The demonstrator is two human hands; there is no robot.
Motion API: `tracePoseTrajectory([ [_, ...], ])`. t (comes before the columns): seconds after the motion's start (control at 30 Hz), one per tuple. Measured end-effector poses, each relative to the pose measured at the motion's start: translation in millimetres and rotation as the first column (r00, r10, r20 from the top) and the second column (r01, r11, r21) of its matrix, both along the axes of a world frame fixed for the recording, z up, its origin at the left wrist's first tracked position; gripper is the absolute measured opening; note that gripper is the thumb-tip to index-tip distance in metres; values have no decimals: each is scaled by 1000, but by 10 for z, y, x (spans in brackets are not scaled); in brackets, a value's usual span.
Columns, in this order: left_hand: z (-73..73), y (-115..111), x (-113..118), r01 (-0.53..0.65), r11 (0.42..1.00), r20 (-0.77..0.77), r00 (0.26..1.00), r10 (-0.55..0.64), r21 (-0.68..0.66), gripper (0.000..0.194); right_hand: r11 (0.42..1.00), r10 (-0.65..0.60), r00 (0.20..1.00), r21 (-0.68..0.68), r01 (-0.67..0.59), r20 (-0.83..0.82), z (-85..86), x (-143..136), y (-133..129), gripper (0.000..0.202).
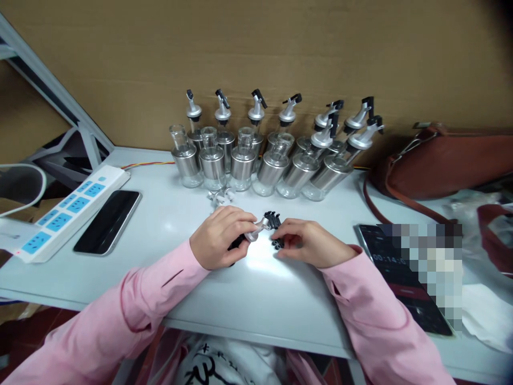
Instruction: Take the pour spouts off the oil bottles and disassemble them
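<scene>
My left hand (224,235) is closed around a silver pourer spout (256,230) with a black base, its tip pointing right. Beside it, my right hand (300,240) reaches to a small group of black caps (273,220) on the table; its fingers are curved, and whether they pinch a cap is hidden. More silver pourer pieces (220,197) lie just behind my left hand. Beyond them stand glass bottles (242,163) with steel sleeves, some without tops. Other bottles carry silver pourers (256,112) with black flip caps.
On the left are a white power strip (72,211) and a phone (107,222). A second phone (401,272) showing a timer lies to the right, near a brown leather bag (444,160) with its strap. A cardboard wall (256,48) closes off the back of the white table (256,315).
</scene>
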State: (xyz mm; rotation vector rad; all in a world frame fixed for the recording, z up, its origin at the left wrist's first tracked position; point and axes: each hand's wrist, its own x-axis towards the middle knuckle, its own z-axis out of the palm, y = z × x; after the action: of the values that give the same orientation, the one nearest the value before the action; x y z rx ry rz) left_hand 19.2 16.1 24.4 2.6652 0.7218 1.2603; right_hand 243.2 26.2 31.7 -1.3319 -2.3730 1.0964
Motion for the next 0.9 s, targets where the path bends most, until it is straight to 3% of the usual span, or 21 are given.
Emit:
tracePoseTrajectory([
  [0.17, 5, 2, 1, 0, 1000, -5, 1000, 0, -2, 27, 995, 73, 997, 68, -72, -18, -49, -31, -10, 13],
  [0.33, 9, 2, 1, -3, 1000, -12, 1000, 3, 3, 26, 988, 105, 994, 122, -99, -39, -82, -33, -15, 22],
  [0.53, 1, 0, 1, -6, 1000, -18, 1000, 6, -7, 26, 978, 145, 989, 155, -139, -27, -104, -10, 9, 16],
  [0.9, -7, 6, 1, -16, 1000, -31, 999, 16, -1, 24, 991, 80, 996, 104, -82, 24, -33, 46, 9, 18],
])
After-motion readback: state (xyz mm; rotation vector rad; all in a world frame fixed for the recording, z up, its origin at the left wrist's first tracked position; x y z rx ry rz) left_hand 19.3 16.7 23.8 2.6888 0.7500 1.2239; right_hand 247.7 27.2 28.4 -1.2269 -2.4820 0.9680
